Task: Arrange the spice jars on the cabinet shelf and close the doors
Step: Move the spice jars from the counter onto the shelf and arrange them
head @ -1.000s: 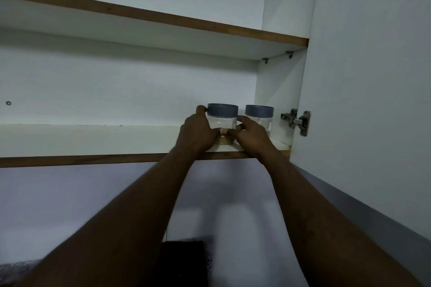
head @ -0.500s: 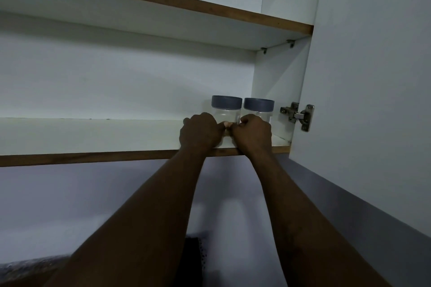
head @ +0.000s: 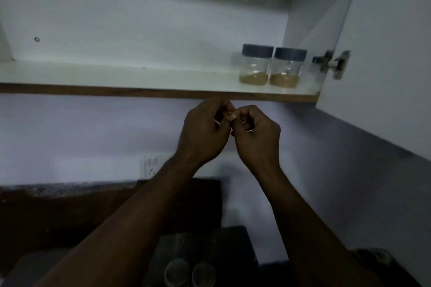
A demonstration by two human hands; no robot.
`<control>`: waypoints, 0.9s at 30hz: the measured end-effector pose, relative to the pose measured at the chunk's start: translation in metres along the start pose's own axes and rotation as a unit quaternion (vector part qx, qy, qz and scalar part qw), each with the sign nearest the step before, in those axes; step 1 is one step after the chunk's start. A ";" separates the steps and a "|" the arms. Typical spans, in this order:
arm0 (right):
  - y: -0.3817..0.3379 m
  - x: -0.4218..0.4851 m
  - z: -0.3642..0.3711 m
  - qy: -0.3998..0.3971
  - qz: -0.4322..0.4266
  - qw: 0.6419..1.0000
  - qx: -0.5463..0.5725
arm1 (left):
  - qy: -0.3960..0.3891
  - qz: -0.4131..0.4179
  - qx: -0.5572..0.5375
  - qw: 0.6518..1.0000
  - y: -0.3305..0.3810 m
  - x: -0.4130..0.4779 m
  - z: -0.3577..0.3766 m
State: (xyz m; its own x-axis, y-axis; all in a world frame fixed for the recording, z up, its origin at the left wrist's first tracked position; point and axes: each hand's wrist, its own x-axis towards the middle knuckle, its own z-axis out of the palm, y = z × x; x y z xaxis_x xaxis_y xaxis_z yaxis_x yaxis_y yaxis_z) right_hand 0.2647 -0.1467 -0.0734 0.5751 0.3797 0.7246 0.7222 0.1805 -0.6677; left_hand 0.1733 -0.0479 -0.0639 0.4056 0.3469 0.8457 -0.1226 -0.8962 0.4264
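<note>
Two clear spice jars with dark blue lids stand side by side at the right end of the white cabinet shelf [head: 116, 77]: the left jar [head: 255, 66] and the right jar [head: 287, 69], each with brown spice at the bottom. My left hand [head: 205, 133] and my right hand [head: 257, 140] hang below the shelf's wooden edge, close together, fingers curled, holding nothing. Both hands are apart from the jars. The right cabinet door [head: 382, 53] stands open beside the jars.
A metal hinge [head: 333, 64] joins the door to the cabinet wall right of the jars. Below lie a wall socket [head: 150, 166], a dark counter [head: 58, 216], and two more jar lids [head: 190, 274] near the bottom edge.
Both hands let go of the left jar and dropped from the shelf to below its edge. The camera tilted down, bringing the counter into view.
</note>
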 end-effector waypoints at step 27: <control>0.119 -0.455 0.057 -0.464 0.329 0.795 -0.210 | -0.470 -0.392 0.268 0.744 -0.063 -0.490 -0.052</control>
State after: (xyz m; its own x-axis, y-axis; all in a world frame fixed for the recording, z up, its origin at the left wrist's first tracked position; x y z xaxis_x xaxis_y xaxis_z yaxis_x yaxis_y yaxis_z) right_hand 0.0672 -0.2465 -0.4918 0.4904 0.8080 -0.3267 0.5591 -0.5792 -0.5932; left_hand -0.0649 -0.1467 -0.4880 0.6473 0.6999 -0.3017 0.7621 -0.5898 0.2670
